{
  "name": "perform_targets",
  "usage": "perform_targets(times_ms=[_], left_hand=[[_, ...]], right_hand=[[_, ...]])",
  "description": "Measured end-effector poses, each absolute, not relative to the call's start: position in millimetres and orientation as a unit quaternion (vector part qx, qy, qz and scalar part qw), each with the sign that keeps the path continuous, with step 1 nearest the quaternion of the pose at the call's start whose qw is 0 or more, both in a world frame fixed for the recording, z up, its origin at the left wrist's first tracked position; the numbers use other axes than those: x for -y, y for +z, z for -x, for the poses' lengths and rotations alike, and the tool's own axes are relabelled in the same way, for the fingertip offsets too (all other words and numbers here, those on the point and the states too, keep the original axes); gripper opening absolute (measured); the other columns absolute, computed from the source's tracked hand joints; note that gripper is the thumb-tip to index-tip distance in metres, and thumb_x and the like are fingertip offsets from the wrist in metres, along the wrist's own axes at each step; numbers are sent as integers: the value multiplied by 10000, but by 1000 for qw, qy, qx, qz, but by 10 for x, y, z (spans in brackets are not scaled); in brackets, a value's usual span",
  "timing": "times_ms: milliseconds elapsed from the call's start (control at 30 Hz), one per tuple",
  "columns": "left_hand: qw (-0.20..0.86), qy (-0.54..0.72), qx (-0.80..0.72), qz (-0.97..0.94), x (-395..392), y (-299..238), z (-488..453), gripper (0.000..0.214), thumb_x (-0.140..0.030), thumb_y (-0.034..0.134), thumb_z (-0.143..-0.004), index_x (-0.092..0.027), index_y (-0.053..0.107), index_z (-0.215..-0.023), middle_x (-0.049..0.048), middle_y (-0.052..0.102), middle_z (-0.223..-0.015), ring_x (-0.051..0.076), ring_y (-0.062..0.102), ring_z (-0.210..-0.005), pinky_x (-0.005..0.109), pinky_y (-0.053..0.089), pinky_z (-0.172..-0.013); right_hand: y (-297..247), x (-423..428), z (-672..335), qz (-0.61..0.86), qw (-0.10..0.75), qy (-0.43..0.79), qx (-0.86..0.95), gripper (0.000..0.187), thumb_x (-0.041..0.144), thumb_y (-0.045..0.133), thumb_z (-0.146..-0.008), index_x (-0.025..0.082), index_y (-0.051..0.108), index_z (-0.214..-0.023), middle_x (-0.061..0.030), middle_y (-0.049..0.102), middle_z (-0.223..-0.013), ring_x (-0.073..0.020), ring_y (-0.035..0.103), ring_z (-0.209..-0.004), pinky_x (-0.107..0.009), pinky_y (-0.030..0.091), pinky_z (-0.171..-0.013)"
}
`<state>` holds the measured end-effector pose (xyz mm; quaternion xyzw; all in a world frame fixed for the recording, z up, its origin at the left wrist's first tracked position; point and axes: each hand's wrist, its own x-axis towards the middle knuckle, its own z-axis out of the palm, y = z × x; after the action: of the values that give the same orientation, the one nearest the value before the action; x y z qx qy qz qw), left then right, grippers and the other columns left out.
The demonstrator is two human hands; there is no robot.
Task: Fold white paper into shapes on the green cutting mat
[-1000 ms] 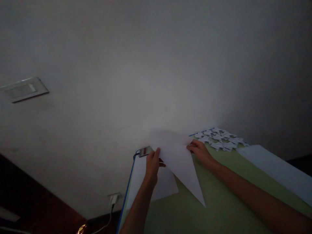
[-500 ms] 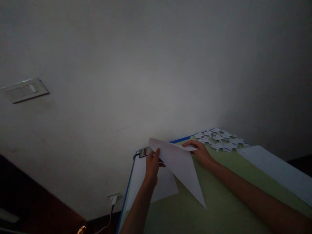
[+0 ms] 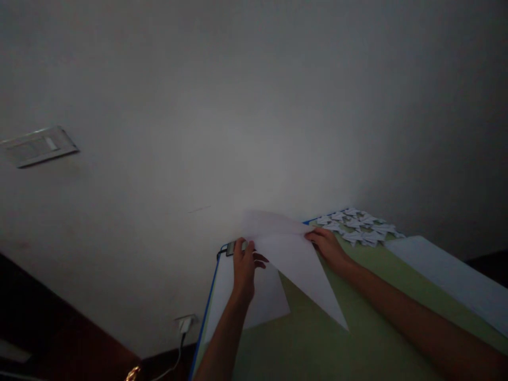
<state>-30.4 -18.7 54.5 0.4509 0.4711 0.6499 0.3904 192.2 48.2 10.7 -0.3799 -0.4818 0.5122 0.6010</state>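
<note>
A large white paper sheet [image 3: 301, 262], folded to a long point, is tilted above the green table [image 3: 357, 328]; its tip points down and to the right. My right hand [image 3: 327, 246] is closed on the sheet's far right corner. My left hand [image 3: 243, 267] is at the sheet's left edge, its fingers apart and stretched toward the paper. Under that hand a second white sheet [image 3: 257, 301] lies flat on the table.
A phone [image 3: 234, 247] lies at the table's far left corner by the blue edge. A pile of several small folded paper planes [image 3: 359, 225] sits at the back right. A stack of white paper [image 3: 448, 275] lies on the right. A grey wall stands behind, with a plugged-in socket [image 3: 186, 323] below.
The folded sheet has shifted right and its upper part has lifted again. My left hand's pinch on the sheet's edge has loosened into spread fingers. My right hand stays on the far corner.
</note>
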Motion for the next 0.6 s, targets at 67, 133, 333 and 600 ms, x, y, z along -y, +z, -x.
perform_targets(times_ms=[67,133,333,600], left_hand=[[375,648,-477,-460,184,550,304,409,-512,686,-769,-221,488,-978,-54,533,-754,107,604,-520,201,433,-440],[364,648,-482,-464,177,550,309,405,-539,686,-767,-211,492,-906,-52,525,-746,105,596,-528,201,432,-432],[357,645,-489,-466,158,544,332,425,-569,687,-746,-191,495,-784,-45,511,-702,105,577,-522,208,436,-427],[355,666,-486,-441,173,557,337,479,-540,680,-766,-208,523,-1074,-47,550,-758,111,602,-492,212,431,-442]], right_hand=[[114,-474,-1922,381,608,514,470,188,282,649,-640,189,734,-780,-7,666,-732,-193,580,-714,-297,419,-652],[127,-456,-1917,381,613,511,467,178,279,653,-627,193,719,-769,-8,670,-748,-200,585,-736,-302,427,-672],[182,-404,-1907,370,614,511,474,112,277,655,-621,211,656,-712,3,661,-745,-194,572,-727,-298,429,-672],[213,-367,-1926,382,597,503,495,140,334,635,-636,218,635,-714,0,629,-714,-194,538,-691,-299,381,-639]])
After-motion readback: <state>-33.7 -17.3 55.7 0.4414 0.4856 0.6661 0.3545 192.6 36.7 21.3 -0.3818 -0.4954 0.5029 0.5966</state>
